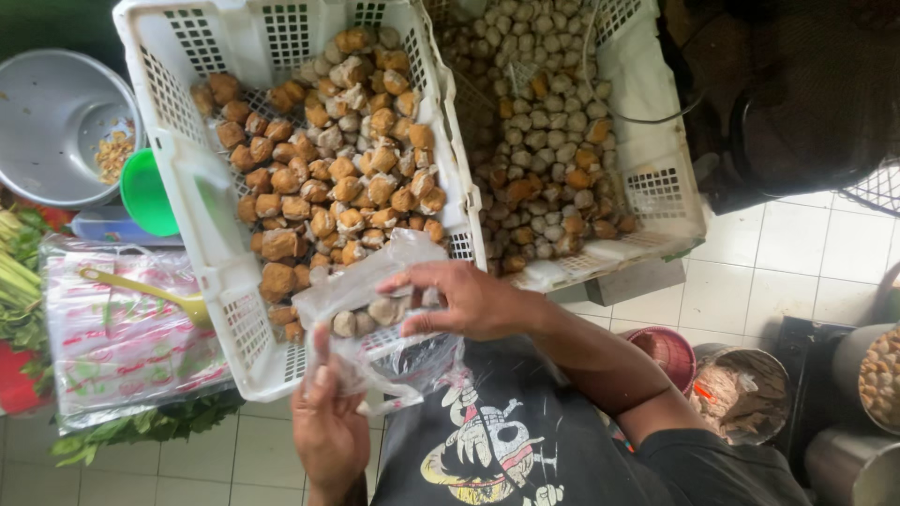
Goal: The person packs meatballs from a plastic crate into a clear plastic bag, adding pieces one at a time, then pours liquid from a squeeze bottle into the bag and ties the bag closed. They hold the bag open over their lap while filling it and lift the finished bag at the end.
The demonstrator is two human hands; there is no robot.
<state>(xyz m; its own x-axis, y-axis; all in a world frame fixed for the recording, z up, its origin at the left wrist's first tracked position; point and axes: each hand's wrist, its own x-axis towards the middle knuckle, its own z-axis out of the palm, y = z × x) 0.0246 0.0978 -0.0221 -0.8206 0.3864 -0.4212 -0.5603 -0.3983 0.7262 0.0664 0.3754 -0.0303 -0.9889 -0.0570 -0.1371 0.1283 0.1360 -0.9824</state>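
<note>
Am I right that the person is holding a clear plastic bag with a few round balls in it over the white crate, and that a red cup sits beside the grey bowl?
Not quite: in the head view the cup beside the grey bowl is green, not red. The rest stands: both hands, left and right, hold the clear bag of balls over the white crate.

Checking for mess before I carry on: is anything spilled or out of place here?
Nothing stands out. The clear plastic bag of pale balls is held between both hands, and the brown pieces stay inside the white crate.
</note>
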